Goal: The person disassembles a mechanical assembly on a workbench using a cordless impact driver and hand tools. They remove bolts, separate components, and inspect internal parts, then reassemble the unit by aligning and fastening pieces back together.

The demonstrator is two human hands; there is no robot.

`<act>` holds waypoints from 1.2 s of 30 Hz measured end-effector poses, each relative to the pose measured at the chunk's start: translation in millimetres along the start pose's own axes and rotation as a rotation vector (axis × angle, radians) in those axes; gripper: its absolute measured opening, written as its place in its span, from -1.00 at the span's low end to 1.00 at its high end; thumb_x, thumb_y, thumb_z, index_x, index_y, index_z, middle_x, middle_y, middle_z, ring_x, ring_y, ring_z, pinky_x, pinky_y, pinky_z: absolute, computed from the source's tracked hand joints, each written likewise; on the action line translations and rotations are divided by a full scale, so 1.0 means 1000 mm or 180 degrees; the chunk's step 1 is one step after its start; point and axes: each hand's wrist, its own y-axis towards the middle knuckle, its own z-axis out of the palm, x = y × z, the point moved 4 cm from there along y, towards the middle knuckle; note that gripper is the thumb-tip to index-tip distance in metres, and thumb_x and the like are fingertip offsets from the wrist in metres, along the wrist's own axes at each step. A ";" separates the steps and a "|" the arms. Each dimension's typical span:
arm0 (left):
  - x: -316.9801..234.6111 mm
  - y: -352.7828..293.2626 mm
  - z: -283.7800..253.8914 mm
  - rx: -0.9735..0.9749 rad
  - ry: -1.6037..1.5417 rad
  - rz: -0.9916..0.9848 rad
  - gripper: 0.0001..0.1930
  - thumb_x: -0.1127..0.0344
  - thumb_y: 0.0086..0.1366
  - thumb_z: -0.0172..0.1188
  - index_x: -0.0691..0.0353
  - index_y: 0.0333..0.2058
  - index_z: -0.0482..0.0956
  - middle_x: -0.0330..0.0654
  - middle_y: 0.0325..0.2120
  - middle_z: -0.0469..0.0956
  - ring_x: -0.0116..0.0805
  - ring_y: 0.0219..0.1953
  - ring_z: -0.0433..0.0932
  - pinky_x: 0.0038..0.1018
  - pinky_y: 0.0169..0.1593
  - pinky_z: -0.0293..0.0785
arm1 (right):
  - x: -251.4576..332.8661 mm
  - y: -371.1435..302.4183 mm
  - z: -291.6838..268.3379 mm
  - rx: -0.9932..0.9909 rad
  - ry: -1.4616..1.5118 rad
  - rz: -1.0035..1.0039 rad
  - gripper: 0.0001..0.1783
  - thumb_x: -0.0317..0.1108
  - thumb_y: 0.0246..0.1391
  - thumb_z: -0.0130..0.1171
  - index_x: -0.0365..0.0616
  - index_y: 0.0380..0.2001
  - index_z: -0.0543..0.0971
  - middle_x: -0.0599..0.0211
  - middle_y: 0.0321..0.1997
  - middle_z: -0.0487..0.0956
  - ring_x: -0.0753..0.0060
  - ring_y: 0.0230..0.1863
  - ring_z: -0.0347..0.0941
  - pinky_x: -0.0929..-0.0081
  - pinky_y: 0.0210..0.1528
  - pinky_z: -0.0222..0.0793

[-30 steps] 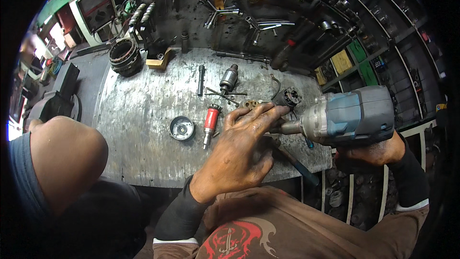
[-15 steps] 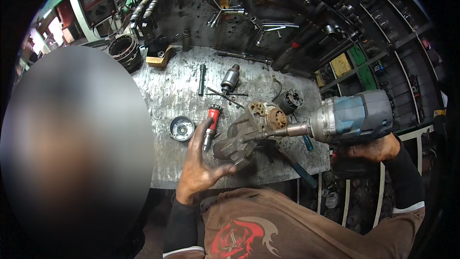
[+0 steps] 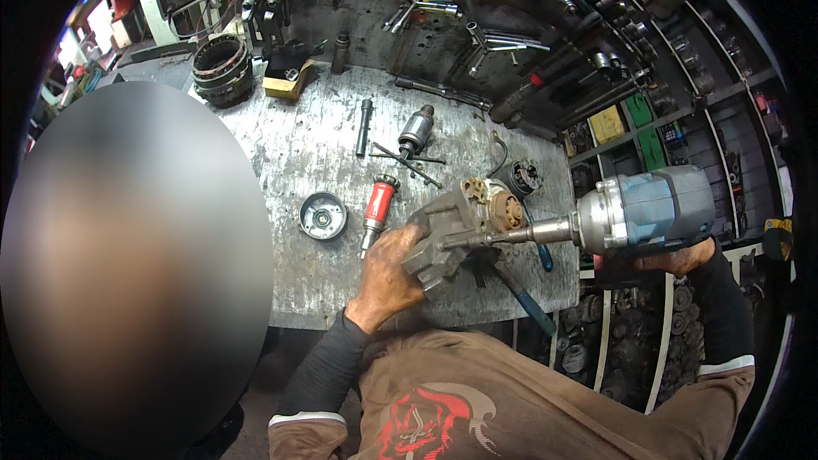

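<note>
My right hand [image 3: 682,257] is closed around the handle of a blue and grey impact wrench [image 3: 652,209], mostly hidden under its body. The wrench's long socket [image 3: 550,230] points left and meets the side of a dirty metal housing [image 3: 456,226]. My left hand [image 3: 390,277] grips the near left end of that housing, the fingertips partly hidden behind it. A rusty round piece [image 3: 509,210] shows on the housing's far right side. Just beyond my left hand lies a red air tool [image 3: 378,204], with a round metal cap [image 3: 324,217] left of it.
A blue-handled hammer [image 3: 530,308] lies at the bench's [image 3: 298,290] front edge. Farther back are an armature [image 3: 417,129], a dark rod [image 3: 364,128], a small box [image 3: 287,81] and a ring-shaped casing [image 3: 222,71]. Tool racks [image 3: 673,51] line the right. A blurred oval hides the left.
My left hand was open beside the housing and has moved in to grip its end. The view has shifted a little; the impact wrench stays against the housing.
</note>
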 end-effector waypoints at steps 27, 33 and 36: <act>0.005 -0.001 0.003 -0.0040 -0.0011 0.0126 -0.35 0.23 -0.14 0.59 0.26 -0.02 0.59 0.00 -0.17 0.67 0.07 -0.11 0.67 -0.14 -0.02 0.58 | 0.048 -0.013 0.022 -0.0007 0.0277 0.1114 -0.56 -0.31 0.04 0.51 -0.07 0.02 0.69 0.28 0.02 0.72 0.23 0.05 0.63 0.18 0.14 0.55; 0.002 0.004 0.001 -0.0035 -0.0105 0.0200 -0.32 0.44 -0.27 0.43 0.25 -0.01 0.53 0.03 -0.17 0.64 0.13 -0.13 0.64 -0.10 -0.05 0.56 | 0.052 -0.017 0.023 0.0028 0.0009 0.1029 -0.55 -0.34 -0.01 0.52 -0.09 0.00 0.71 0.26 0.02 0.72 0.22 0.04 0.63 0.17 0.16 0.54; 0.002 0.004 0.000 -0.0018 -0.0194 0.0179 -0.27 0.55 -0.34 0.35 0.25 0.00 0.50 0.04 -0.17 0.63 0.16 -0.13 0.62 -0.07 -0.05 0.54 | 0.056 -0.016 0.020 -0.0100 0.0040 0.1112 -0.58 -0.35 0.01 0.51 -0.11 -0.02 0.71 0.25 -0.03 0.73 0.23 0.00 0.64 0.20 0.11 0.57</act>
